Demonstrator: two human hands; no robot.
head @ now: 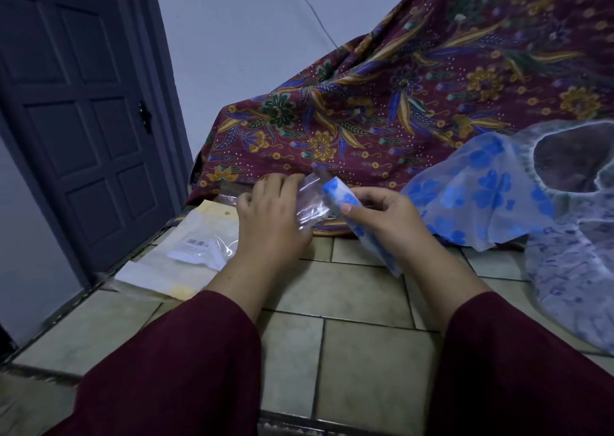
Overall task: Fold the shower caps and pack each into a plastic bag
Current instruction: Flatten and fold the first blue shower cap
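My right hand (385, 221) grips a folded shower cap (345, 199), white with blue flowers, rolled into a narrow strip. Its upper end touches the mouth of a clear plastic bag (312, 203), which my left hand (272, 213) holds above the tiled floor. To the right, an unfolded blue-flowered shower cap (478, 196) lies spread out. A pale lilac-patterned shower cap (571, 256) with a ruffled elastic rim lies at the far right.
A stack of flat packets and clear bags (186, 249) lies on the beige tiled floor (358, 336) at the left. A maroon batik cloth (398, 103) drapes over something behind the hands. A dark door (76, 110) stands at the left.
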